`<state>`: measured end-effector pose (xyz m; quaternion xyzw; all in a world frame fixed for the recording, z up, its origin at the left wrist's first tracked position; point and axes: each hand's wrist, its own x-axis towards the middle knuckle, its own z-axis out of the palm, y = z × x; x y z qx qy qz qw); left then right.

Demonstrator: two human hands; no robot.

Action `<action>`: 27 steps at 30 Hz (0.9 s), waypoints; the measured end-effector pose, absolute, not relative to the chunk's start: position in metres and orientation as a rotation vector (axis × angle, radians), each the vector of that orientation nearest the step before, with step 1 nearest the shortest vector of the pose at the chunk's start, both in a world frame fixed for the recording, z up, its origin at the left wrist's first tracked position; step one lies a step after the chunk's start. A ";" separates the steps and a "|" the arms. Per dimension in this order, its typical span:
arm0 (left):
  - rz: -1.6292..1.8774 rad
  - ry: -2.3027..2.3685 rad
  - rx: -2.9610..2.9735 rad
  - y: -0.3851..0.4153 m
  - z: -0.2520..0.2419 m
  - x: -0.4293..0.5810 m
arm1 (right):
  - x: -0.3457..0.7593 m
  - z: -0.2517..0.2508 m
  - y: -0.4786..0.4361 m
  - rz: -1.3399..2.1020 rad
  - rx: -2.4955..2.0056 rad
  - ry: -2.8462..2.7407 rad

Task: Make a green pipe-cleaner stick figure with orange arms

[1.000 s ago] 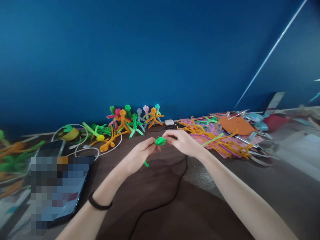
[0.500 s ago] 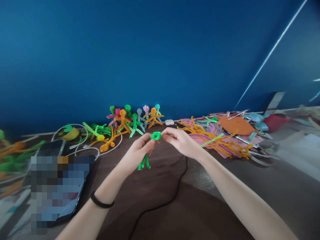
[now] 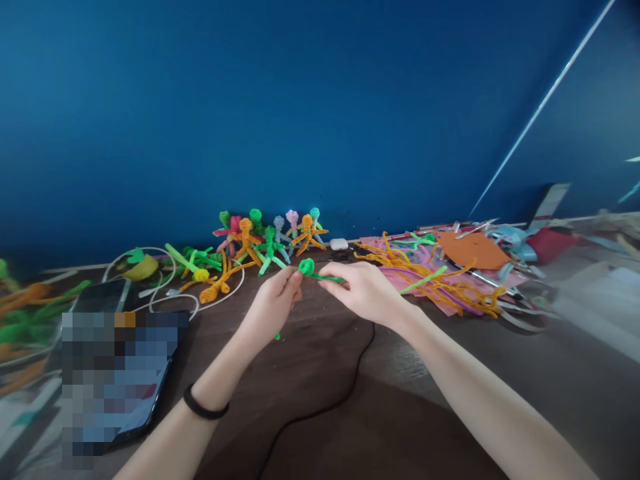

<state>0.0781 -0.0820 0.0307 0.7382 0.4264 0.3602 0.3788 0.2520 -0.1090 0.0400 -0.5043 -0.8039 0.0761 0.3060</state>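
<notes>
A green pipe cleaner, coiled into a small round head, is pinched at its base by my left hand. Its straight tail stretches to the right, where the thumb and fingers of my right hand grip it. A bit of green pokes out below my left hand; the rest is hidden by the palm. Just beyond the hands, several finished-looking pipe cleaner figures stand against the wall, with round coiled heads and splayed legs.
Left lie a tablet, a phone, a white cable and a yellow figure. A white earbud case sits by the wall. Loose orange pipe cleaners and orange paper pile up right. A black cord crosses the table.
My right hand has taken hold of the green tail and drawn it out to the right. My left hand has turned, so the green ends below it are now mostly hidden.
</notes>
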 end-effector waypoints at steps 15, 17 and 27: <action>0.778 1.246 2.281 -0.088 0.033 0.078 | 0.247 0.045 -0.114 0.134 -1.434 -2.078; 0.786 1.251 2.301 -0.089 0.033 0.079 | 0.246 0.046 -0.115 0.152 -1.430 -2.072; 0.882 1.277 2.274 -0.095 0.037 0.080 | 0.246 0.047 -0.117 0.283 -1.381 -2.056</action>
